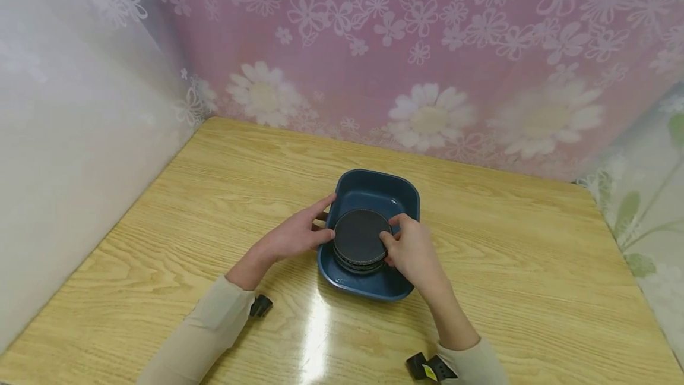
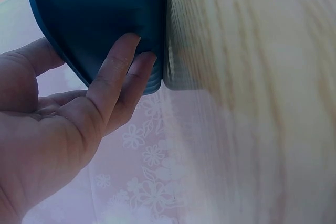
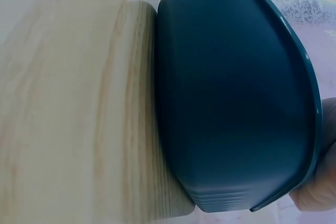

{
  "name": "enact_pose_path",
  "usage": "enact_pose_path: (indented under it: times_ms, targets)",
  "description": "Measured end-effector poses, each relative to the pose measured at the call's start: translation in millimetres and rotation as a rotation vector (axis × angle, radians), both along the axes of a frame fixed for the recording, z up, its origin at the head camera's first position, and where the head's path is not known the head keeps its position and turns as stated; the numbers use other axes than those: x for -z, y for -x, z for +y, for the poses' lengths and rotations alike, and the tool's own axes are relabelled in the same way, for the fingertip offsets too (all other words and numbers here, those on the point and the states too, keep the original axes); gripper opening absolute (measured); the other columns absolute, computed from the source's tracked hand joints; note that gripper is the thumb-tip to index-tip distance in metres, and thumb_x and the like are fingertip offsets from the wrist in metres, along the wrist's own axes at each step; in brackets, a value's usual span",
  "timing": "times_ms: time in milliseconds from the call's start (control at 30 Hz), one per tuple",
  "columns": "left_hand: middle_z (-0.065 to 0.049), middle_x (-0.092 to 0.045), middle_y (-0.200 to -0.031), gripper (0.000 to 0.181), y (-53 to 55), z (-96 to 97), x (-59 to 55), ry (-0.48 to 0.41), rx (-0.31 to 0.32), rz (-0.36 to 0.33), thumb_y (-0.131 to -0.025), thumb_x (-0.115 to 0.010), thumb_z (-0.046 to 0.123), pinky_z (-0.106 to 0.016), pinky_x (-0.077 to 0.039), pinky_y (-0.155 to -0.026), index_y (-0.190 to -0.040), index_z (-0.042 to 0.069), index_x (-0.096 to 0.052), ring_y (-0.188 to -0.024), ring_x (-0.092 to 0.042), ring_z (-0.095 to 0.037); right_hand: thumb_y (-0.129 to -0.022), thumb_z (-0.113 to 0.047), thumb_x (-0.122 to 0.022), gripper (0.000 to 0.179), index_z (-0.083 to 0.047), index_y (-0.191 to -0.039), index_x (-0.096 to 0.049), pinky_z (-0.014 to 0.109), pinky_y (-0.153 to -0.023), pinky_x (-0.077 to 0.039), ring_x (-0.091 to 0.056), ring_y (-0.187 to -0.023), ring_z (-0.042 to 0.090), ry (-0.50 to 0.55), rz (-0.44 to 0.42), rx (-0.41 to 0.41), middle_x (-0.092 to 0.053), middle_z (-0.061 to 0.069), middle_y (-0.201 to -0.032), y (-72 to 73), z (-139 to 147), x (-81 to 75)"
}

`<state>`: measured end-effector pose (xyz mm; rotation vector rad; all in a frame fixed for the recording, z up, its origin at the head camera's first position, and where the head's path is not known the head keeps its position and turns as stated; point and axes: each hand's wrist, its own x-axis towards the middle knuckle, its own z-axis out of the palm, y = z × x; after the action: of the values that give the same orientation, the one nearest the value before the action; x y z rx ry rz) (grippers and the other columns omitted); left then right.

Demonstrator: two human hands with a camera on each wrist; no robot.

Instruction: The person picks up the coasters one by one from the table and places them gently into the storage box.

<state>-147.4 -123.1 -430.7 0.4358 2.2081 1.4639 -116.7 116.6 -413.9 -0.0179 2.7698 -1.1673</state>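
A stack of round black coasters with pale stitched edges lies inside a deep blue plastic basin. My left hand holds the basin's left wall. Its fingers lie against the outer side of the basin, as the left wrist view shows, and the thumb reaches over the rim towards the coasters. With its thumb on the top coaster and fingers at the edge, my right hand pinches the stack's right side. In the right wrist view the basin's wall hides most of that hand.
The basin stands on a light wood-grain table. Behind the table hangs a pink floral cloth, and a pale cloth hangs at the left side. Small black devices sit at both wrists.
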Motion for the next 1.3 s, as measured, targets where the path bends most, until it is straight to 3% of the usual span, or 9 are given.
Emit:
enact_pose_path:
  times_ms: [167,400,533,800,967,1200,1300]
  targets:
    - [-0.021,-0.047,-0.142,0.076,0.0,-0.2,0.8,0.004,0.0,0.01,-0.1,-0.059,0.015,-0.037,-0.055,-0.082,-0.161,0.022,-0.014,-0.104,-0.064,-0.026,-0.098,-0.01,-0.063,0.036,0.009,-0.127,-0.056,0.027,-0.048,-0.049,-0.06,-0.05,0.012,-0.071,0.029,-0.001,-0.067,0.009,-0.072,-1.5,-3,0.4]
    - [-0.02,-0.047,-0.143,0.076,-0.1,-0.4,1.7,-0.004,-0.006,0.001,-0.1,-0.059,0.016,-0.037,-0.054,-0.083,-0.161,0.023,-0.015,-0.107,-0.063,-0.026,-0.092,-0.008,-0.069,0.03,0.012,-0.114,-0.064,0.026,-0.046,-0.045,-0.054,-0.048,0.012,-0.227,0.153,-0.017,-0.062,0.007,-0.062,-2.8,-8,4.2]
    - [-0.02,-0.047,-0.142,0.076,0.7,-0.2,2.6,-0.016,0.003,0.0,-0.1,-0.058,0.015,-0.037,-0.055,-0.082,-0.161,0.022,-0.014,-0.108,-0.063,-0.026,-0.091,-0.007,-0.07,0.029,0.014,-0.11,-0.065,0.026,-0.046,-0.045,-0.054,-0.045,0.012,-0.252,0.172,-0.028,-0.06,0.006,-0.056,-3.1,-8,5.3]
    - [-0.02,-0.047,-0.143,0.076,0.1,-1.2,4.2,-0.026,0.009,0.006,-0.1,-0.058,0.016,-0.037,-0.055,-0.085,-0.161,0.022,-0.014,-0.113,-0.062,-0.027,-0.09,-0.007,-0.072,0.026,0.012,-0.106,-0.068,0.027,-0.05,-0.049,-0.058,-0.052,0.013,-0.302,0.179,-0.045,-0.066,0.012,-0.066,-3.2,-9,5.0]
    - [-0.021,-0.047,-0.143,0.075,-2.4,-2.0,4.6,-0.03,0.009,-0.001,-0.1,-0.058,0.016,-0.038,-0.055,-0.086,-0.161,0.02,-0.014,-0.115,-0.062,-0.028,-0.091,-0.007,-0.071,0.028,0.014,-0.109,-0.066,0.026,-0.049,-0.047,-0.057,-0.052,0.013,-0.276,0.147,-0.066,-0.064,0.01,-0.066,-4.8,-7,0.8]
    - [-0.02,-0.047,-0.143,0.075,-2.5,1.2,0.4,0.003,0.017,0.039,-0.101,-0.056,0.016,-0.038,-0.054,-0.089,-0.162,0.02,-0.013,-0.118,-0.06,-0.029,-0.09,-0.006,-0.071,0.038,0.009,-0.124,-0.061,0.037,-0.068,-0.058,-0.071,-0.087,0.031,-0.179,0.169,-0.08,-0.071,0.022,-0.102,-7.0,6,-5.4]
    - [-0.019,-0.046,-0.146,0.074,-3.4,1.0,-1.2,0.038,0.023,0.062,-0.102,-0.055,0.018,-0.041,-0.051,-0.093,-0.162,0.02,-0.011,-0.122,-0.058,-0.03,-0.09,-0.006,-0.071,0.037,0.006,-0.124,-0.062,0.038,-0.07,-0.058,-0.071,-0.09,0.032,-0.126,0.212,-0.106,-0.07,0.022,-0.107,-8.7,11,-4.6]
